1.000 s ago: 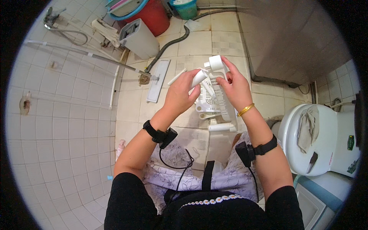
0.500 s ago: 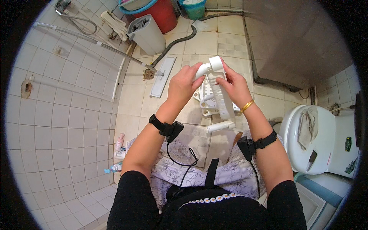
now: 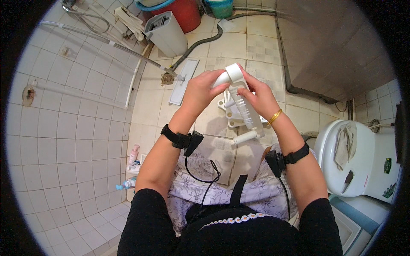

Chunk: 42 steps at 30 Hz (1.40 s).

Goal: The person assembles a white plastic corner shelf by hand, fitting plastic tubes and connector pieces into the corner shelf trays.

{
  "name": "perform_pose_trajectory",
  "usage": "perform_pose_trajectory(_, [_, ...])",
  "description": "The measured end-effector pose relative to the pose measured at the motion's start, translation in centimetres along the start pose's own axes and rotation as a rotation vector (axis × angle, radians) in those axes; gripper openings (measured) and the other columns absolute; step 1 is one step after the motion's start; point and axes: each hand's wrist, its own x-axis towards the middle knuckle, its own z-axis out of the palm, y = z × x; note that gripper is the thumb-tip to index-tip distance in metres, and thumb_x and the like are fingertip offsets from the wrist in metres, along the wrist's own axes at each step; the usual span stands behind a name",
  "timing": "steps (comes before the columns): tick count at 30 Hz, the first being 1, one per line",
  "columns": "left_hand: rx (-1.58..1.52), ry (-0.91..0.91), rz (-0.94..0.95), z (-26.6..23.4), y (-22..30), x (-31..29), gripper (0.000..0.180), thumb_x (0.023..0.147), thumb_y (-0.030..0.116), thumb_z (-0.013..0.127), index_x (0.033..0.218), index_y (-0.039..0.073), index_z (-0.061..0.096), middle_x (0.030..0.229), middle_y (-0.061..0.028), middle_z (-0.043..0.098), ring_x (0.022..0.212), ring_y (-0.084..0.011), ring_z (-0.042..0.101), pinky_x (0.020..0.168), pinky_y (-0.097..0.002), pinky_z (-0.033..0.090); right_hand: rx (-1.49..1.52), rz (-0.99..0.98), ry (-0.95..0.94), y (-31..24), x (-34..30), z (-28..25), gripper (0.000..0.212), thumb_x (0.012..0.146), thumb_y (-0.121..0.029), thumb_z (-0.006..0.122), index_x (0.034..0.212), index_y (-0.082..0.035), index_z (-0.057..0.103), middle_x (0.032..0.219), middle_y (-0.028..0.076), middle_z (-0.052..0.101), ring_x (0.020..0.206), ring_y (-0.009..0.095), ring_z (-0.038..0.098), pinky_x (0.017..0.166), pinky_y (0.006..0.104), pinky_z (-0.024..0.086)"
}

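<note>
My left hand [image 3: 200, 90] is closed around a short white plastic tube [image 3: 221, 80], whose wide ring-shaped end [image 3: 233, 73] sits at the corner of a white slotted plastic shelf panel [image 3: 253, 115]. With its thumb on the panel's inner side and the fingers behind, my right hand [image 3: 259, 99] grips that same upper end. A second white tube [image 3: 245, 137] sticks out to the left from the panel's lower end. Beneath it, more white slotted pieces with round corner holes [image 3: 232, 115] rest on the floor, partly hidden by the panel.
A flat mop [image 3: 184, 83] leans on the left wall, its head beside a floor drain [image 3: 168, 78]. Farther off stand a white bin [image 3: 167, 36], a red tub [image 3: 185, 15] and a dark hose [image 3: 203, 41]. To the right is a toilet [image 3: 328, 160] with a cloth on its lid.
The panel's upper end has shifted slightly left, and the panel has turned a little, showing its slots more. Both hands keep their hold.
</note>
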Motion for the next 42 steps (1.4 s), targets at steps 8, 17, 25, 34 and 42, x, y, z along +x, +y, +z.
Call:
perform_pose_trajectory(8, [0.329,0.121,0.121,0.1,1.1,-1.6,0.049,0.098,0.033,0.095,0.14,0.012,0.079,0.105,-0.015,0.08,0.089,-0.0381,0.079,0.077,-0.0483,0.063,-0.013,-0.06,0.016,0.4,-0.2,0.7,0.092,0.105,-0.013,0.086,0.183,-0.041,0.048,0.096,0.011,0.065,0.084,0.025,0.06,0.087,0.0397,0.057])
perform_pose_trajectory(17, [0.064,-0.211,-0.2,-1.0,-1.2,-1.9,0.05,0.105,0.043,0.09,0.136,0.007,0.074,0.116,-0.02,0.084,0.099,-0.0447,0.081,0.083,-0.0508,0.062,-0.201,-0.058,-0.026,0.1,-0.2,2.7,0.093,0.105,-0.017,0.088,0.183,-0.045,0.048,0.087,0.01,0.056,0.08,0.026,0.058,0.083,0.0422,0.056])
perform_pose_trajectory(25, [-0.236,-0.024,-0.16,-5.1,-4.1,-1.4,0.041,0.103,0.023,0.094,0.135,0.004,0.076,0.114,-0.0088,0.082,0.104,-0.0189,0.077,0.091,-0.0364,0.061,0.079,-0.194,-0.056,1.3,1.7,1.6,0.073,0.116,-0.032,0.079,0.183,-0.028,0.051,0.113,0.015,0.078,0.105,0.033,0.072,0.104,0.0423,0.059])
perform_pose_trajectory(34, [-0.588,0.225,-0.143,-11.2,-5.9,-2.7,0.042,0.1,0.006,0.093,0.139,0.005,0.076,0.125,-0.0004,0.079,0.113,-0.0121,0.073,0.098,-0.0311,0.061,0.368,0.381,0.317,4.2,2.5,-0.8,0.077,0.108,-0.011,0.079,0.173,0.008,0.042,0.163,0.031,0.064,0.145,0.04,0.068,0.119,0.0473,0.058])
perform_pose_trajectory(42, [-0.046,0.359,-0.144,-9.2,-9.3,-3.6,0.049,0.101,0.014,0.093,0.143,-0.002,0.072,0.134,-0.0144,0.08,0.119,-0.0248,0.074,0.107,-0.0421,0.059,0.755,0.212,0.409,3.7,2.3,0.1,0.06,0.104,0.011,0.059,0.162,0.002,0.044,0.15,0.021,0.068,0.13,0.029,0.074,0.111,0.0429,0.064])
